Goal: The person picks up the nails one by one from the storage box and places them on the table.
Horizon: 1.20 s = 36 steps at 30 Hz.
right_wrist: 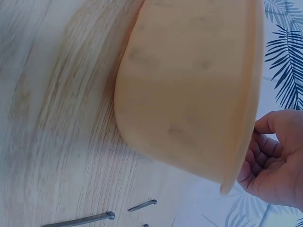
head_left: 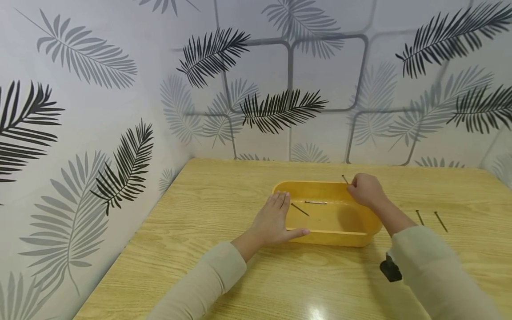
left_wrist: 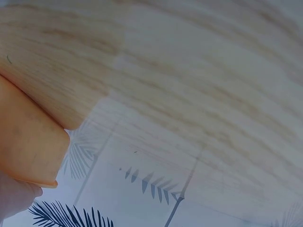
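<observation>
A yellow plastic tray [head_left: 326, 238] stands on the table, with a dark nail [head_left: 300, 210] and a shinier nail [head_left: 316, 202] lying inside. My left hand [head_left: 272, 218] rests over its left end, fingers straight and thumb stretched along the front rim. At the far right rim my right hand [head_left: 367, 190] has its fingers curled, pinching a nail [head_left: 345, 179] whose head end sticks out to the upper left. The right wrist view shows that hand [right_wrist: 277, 161] beside the tray's rim [right_wrist: 251, 109], its nail hidden there. Only a little of the left hand [left_wrist: 16, 196] shows in the left wrist view.
Right of the tray, a nail [head_left: 419, 217] and another nail [head_left: 441, 221] lie on the wooden table [head_left: 192, 204]. A black device [head_left: 390, 269] sits by the right cuff. Behind the table rises a leaf-patterned wall [head_left: 264, 142]; another stands at the left.
</observation>
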Available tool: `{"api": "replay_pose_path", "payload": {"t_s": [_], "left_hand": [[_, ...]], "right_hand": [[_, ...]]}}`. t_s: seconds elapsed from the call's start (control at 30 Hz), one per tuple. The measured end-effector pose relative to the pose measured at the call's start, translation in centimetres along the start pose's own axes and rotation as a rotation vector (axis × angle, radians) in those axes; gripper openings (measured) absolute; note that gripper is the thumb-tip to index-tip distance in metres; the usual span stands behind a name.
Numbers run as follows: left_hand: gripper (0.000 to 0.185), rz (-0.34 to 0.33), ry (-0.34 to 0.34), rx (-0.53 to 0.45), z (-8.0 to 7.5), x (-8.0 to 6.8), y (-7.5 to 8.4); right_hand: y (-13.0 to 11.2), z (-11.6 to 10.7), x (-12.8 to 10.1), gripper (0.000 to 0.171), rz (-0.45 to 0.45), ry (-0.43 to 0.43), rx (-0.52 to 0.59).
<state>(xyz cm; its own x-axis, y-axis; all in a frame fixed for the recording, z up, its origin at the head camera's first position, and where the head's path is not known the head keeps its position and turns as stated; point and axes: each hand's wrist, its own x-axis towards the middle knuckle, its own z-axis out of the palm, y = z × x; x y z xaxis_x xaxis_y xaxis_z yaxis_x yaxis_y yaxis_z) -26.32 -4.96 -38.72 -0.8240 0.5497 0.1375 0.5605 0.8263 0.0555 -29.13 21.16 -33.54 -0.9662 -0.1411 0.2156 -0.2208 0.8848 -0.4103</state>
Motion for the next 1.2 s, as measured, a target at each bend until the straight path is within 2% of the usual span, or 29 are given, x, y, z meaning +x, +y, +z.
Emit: {"api": "replay_pose_path", "payload": {"t_s": [0.5, 0.93, 1.2], "left_hand": [[0.099, 0.002, -0.005, -0.006, -0.1, -0.1, 0.1], [0.098, 0.006, 0.0, 0.008, 0.1, 0.0, 0.1], [0.099, 0.006, -0.002, 0.014, -0.1, 0.0, 0.1]], "right_hand": [[1.1, -0.9, -1.0, 0.044, 0.037, 0.0, 0.004], [1.8, -1.4, -1.3, 0.041, 0.049, 0.035, 0.006], [2.7, -1.5, -1.4, 0.031, 0.081, 0.041, -0.01]]}}
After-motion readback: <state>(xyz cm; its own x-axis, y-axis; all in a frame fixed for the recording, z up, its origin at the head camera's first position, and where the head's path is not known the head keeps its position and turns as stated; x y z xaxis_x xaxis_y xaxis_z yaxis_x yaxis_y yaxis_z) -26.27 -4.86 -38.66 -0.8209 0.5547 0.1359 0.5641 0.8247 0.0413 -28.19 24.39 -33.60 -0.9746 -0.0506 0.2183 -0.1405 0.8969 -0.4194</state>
